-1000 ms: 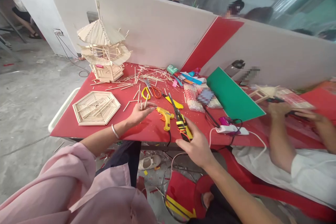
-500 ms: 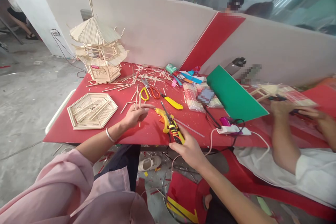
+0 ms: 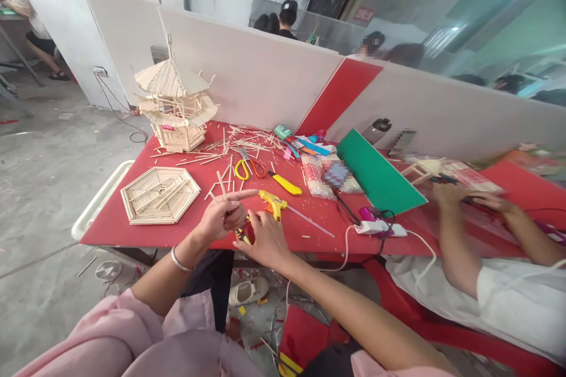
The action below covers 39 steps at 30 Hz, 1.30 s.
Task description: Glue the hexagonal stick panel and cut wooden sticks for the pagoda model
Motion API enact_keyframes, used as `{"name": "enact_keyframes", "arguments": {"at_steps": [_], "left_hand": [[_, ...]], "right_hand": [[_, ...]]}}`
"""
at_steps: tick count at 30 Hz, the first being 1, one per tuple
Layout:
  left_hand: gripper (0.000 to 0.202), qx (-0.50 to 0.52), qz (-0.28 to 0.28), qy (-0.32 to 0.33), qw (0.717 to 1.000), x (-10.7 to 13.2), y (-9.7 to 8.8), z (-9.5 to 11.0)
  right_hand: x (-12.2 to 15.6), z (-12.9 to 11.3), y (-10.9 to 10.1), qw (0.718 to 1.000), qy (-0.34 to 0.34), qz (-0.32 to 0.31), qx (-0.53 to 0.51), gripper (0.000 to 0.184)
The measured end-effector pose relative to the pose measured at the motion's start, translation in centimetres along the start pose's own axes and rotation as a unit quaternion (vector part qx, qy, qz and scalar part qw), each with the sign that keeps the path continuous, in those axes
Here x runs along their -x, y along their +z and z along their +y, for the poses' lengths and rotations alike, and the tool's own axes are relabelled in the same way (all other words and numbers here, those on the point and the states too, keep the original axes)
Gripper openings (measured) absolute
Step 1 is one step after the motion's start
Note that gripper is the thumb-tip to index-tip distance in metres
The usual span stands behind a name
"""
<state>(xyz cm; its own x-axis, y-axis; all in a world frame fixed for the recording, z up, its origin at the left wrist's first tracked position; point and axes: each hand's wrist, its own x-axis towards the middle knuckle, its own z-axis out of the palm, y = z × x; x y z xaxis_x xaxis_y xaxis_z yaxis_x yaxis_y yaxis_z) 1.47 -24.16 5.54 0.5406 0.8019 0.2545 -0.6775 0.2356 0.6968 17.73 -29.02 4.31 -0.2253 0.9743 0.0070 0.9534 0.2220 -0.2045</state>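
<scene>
Here, your two hands come close together above the near edge of the red table (image 3: pixel 108 227). Your left forearm rises from the lower left, a silver bracelet (image 3: pixel 179 259) at the wrist and a pink sleeve (image 3: pixel 95 333) gathered above it. The left hand (image 3: pixel 223 218) is partly closed: its fingers curl about thin wooden sticks (image 3: pixel 221 184), which project upward, while your index finger extends almost level to the right. Its tip lies just beside the nozzle of the yellow glue gun (image 3: pixel 274 205); whether they touch cannot be told. Your right forearm slants in from the lower right, bare, with the back of the hand uppermost. The right hand (image 3: pixel 265 240) is closed around a black-and-yellow tool (image 3: pixel 243 234), mostly hidden by your fingers, near the heel of the left hand. The glue gun rests on the table beyond your right hand, a clear glue stick (image 3: pixel 311 221) trailing to its right. Note, farther back, the scissors (image 3: pixel 243 170) and the yellow-handled knife (image 3: pixel 287 184); to the left, the flat many-sided stick panel (image 3: pixel 161 194); behind it, the tiered stick pavilion (image 3: pixel 177 107).
</scene>
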Motion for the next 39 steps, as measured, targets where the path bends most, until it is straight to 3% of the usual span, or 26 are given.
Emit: {"name": "enact_keyframes", "arguments": {"at_steps": [3, 6, 12, 17, 22, 31, 39], "left_hand": [[0.043, -0.008, 0.014, 0.016, 1.000, 0.9, 0.4, -0.8], [0.043, 0.020, 0.003, 0.016, 1.000, 2.0, 0.6, -1.8], [0.046, 0.057, -0.060, -0.046, 0.995, 2.9, 2.6, -5.1], [0.054, 0.018, -0.071, -0.056, 0.996, 2.8, 4.7, -8.1], [0.058, -0.004, -0.045, -0.076, 0.996, 2.9, 5.2, -9.6], [0.057, -0.036, -0.040, -0.044, 0.998, 3.0, 5.7, -9.7], [0.057, -0.038, -0.026, -0.060, 0.997, 3.5, 5.8, -9.2]], "right_hand": [[0.5, 0.4, -1.3, 0.992, -0.061, 0.072, -0.088, 0.059], [2.7, 0.9, -3.6, 0.961, -0.033, 0.114, -0.250, 0.040], [6.9, 1.9, -7.1, 0.902, 0.064, 0.063, -0.422, 0.055], [8.3, 3.0, -6.3, 0.896, 0.047, 0.063, -0.437, 0.047], [8.6, 3.7, -5.0, 0.892, 0.042, 0.093, -0.441, 0.038], [8.5, 3.4, -4.8, 0.891, 0.058, 0.114, -0.436, 0.033], [8.8, 2.9, -5.0, 0.894, 0.053, 0.113, -0.430, 0.032]]}}
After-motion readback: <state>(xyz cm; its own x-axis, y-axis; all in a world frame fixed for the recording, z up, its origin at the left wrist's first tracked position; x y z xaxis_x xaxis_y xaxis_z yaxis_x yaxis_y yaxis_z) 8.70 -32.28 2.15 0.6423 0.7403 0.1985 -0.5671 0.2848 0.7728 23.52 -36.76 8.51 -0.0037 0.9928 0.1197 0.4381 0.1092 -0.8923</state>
